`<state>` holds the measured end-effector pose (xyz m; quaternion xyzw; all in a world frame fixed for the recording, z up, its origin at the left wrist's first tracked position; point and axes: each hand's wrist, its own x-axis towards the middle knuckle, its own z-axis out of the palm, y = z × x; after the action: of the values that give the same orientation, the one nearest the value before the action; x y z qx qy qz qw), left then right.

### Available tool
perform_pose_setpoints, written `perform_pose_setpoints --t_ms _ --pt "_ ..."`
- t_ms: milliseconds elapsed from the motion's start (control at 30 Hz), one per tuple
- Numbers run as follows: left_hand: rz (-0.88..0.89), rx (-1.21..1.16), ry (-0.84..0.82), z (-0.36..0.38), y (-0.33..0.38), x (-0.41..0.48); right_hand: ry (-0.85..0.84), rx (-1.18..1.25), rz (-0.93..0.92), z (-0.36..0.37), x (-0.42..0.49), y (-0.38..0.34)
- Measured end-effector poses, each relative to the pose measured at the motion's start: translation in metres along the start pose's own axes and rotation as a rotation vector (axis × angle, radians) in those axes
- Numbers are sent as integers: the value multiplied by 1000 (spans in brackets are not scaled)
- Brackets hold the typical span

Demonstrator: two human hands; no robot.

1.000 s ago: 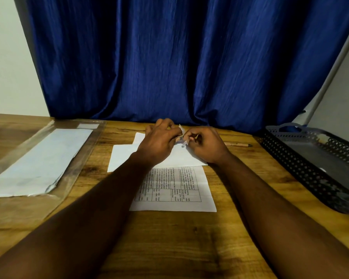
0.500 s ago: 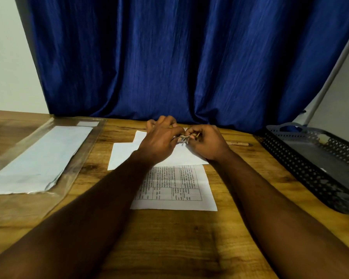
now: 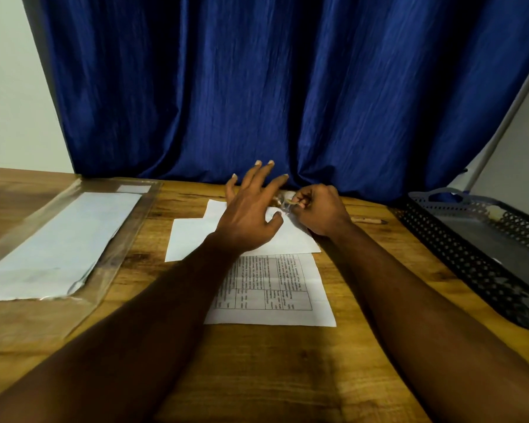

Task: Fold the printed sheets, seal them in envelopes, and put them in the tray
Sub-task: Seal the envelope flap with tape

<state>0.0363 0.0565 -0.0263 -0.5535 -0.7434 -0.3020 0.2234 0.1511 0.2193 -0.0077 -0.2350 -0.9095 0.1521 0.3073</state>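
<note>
A white envelope (image 3: 193,236) lies at the table's middle, its near edge over a printed sheet (image 3: 275,288) with a table of text. My left hand (image 3: 251,215) hovers over the envelope with fingers spread and straight, holding nothing. My right hand (image 3: 321,209) sits just right of it, fingers curled, pinching a small crumpled strip (image 3: 287,203) that looks like a peeled seal liner; I cannot make it out clearly. The dark perforated tray (image 3: 471,257) stands at the right edge.
A clear plastic sleeve (image 3: 126,248) holding white envelopes (image 3: 58,245) lies at the left. A pen (image 3: 368,220) rests on the wood behind my right hand. A blue curtain (image 3: 287,87) hangs along the table's far edge.
My left hand has let go of the small strip and opened, its fingers now spread and lifted. My right hand still pinches the strip and has shifted slightly right.
</note>
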Motion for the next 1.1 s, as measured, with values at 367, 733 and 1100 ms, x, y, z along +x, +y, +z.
perform_pose_setpoints --t_ms 367,733,1100 --pt "-113 26 -285 10 -5 -2 -113 -166 341 -8 47 33" --pt "-155 10 -412 7 0 2 4 -30 260 -8 39 34" --pt "-186 16 -411 5 1 8 -91 697 384 -9 -19 -14"
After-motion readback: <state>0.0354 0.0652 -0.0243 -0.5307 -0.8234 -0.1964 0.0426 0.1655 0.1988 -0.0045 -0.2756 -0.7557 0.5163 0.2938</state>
